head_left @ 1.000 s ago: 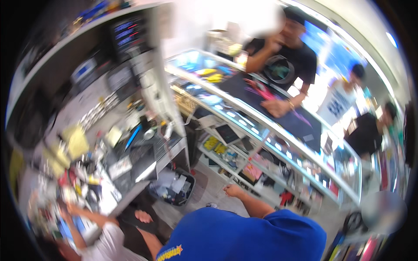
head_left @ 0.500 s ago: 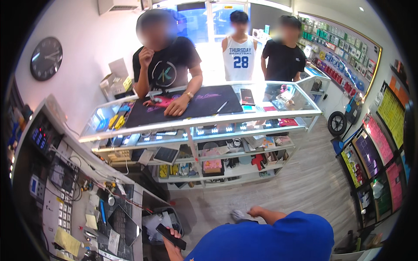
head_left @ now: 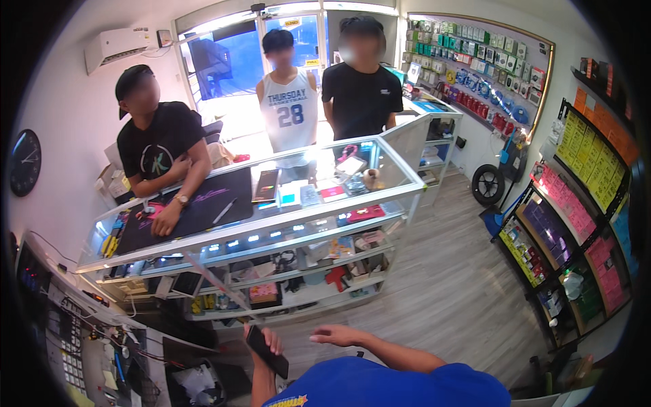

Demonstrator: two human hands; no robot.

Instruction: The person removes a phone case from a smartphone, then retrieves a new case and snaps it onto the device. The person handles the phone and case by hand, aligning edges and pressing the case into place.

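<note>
Low in my view, near and slightly left, a dark phone [head_left: 268, 354] sits gripped in the left hand [head_left: 272, 340]. Just right, the right hand [head_left: 333, 334] is empty, fingers loosely extended. Farther off, I see a glass-topped surface [head_left: 271, 224] carrying a dark mat [head_left: 196, 220]; three people [head_left: 288, 112] stand beyond.

Daylight glares through the entrance [head_left: 234, 108]; edges bow.

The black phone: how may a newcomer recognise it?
Below the long glass counter, find the blue shirt. At its upper left, the left hand holds the black phone, a flat slab. Its neighbour, the right hand, looks empty.
</note>
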